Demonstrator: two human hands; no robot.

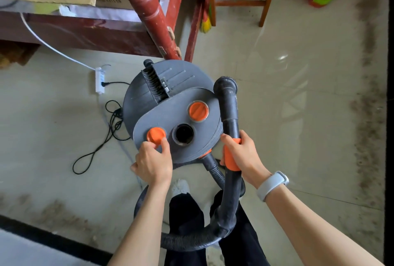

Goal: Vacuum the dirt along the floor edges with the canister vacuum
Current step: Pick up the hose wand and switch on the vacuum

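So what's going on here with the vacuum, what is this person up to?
A person stands over a grey canister vacuum on the tiled floor. Their left hand has its fingers on an orange knob on the lid, while the right hand grips the orange handle of the black wand, its nozzle raised off the floor. Dirt lies in a band along the floor edge on the right.

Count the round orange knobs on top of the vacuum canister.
2. One orange knob sits at the lid's near left edge, with the left hand touching it. The other orange knob sits farther back on the right, beside the black wand tube.
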